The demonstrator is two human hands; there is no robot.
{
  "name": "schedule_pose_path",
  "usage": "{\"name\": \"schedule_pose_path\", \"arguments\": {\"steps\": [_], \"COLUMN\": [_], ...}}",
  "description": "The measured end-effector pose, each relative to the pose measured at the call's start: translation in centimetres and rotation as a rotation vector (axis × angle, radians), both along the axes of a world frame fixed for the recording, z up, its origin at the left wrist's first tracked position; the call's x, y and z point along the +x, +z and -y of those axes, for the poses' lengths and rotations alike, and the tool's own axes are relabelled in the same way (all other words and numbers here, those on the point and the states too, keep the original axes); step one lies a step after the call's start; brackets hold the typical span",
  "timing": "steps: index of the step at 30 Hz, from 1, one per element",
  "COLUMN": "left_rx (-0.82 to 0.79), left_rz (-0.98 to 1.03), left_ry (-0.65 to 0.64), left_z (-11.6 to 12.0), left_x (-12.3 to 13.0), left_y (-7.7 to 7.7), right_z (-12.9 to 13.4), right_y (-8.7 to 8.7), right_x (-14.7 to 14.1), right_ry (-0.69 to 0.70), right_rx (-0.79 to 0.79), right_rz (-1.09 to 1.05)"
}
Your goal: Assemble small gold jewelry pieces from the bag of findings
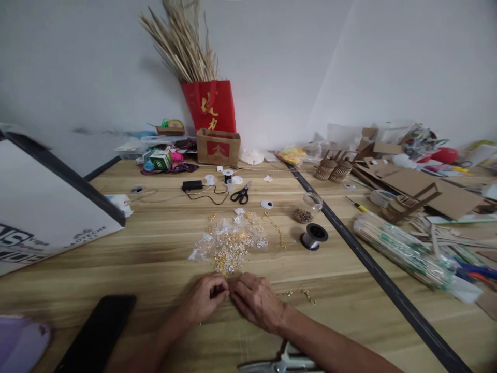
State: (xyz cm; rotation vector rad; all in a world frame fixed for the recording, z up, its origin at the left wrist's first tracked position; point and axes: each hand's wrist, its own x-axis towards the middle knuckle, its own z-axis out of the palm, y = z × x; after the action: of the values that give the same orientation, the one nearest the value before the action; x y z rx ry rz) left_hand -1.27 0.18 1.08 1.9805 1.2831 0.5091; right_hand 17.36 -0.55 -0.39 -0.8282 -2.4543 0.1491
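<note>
My left hand and my right hand meet near the front of the wooden table, fingertips almost touching. Thumb and forefinger of the left are pinched together, and the right one's fingers are curled. Whatever they hold is too small or hidden to make out. Just beyond them lies a heap of small gold and silver jewellery findings with clear plastic bags. A gold chain extends to the right from beside my right hand. Under my right forearm, a metal tool with pale handles is partly visible.
Behind the heap lie black scissors and another gold chain. A wire spool and a jar of beads stand to the right. A black phone and a white box are left; wrapped sticks lie far right.
</note>
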Motion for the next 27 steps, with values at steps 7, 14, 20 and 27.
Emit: {"name": "schedule_pose_path", "arguments": {"steps": [7,14,20,27], "left_rx": [-0.011,-0.001,0.015,-0.005], "left_rz": [-0.015,-0.047,-0.077,-0.015], "left_ry": [-0.015,-0.027,-0.062,-0.091], "left_z": [-0.22,-0.42,-0.57,-0.85], "left_x": [-0.08,-0.07,-0.14,-0.35], "left_y": [-0.26,-0.21,-0.35,-0.94], "right_z": [0.03,-0.10,-0.29,-0.46], "right_y": [0.24,0.25,-0.01,-0.15], "right_x": [0.13,0.06,0.20,0.43], "right_ry": [0.004,0.006,0.005,0.008], "right_rx": [-0.001,0.015,0.033,-0.020], "right_rz": [0.018,-0.001,0.010,0.012]}}
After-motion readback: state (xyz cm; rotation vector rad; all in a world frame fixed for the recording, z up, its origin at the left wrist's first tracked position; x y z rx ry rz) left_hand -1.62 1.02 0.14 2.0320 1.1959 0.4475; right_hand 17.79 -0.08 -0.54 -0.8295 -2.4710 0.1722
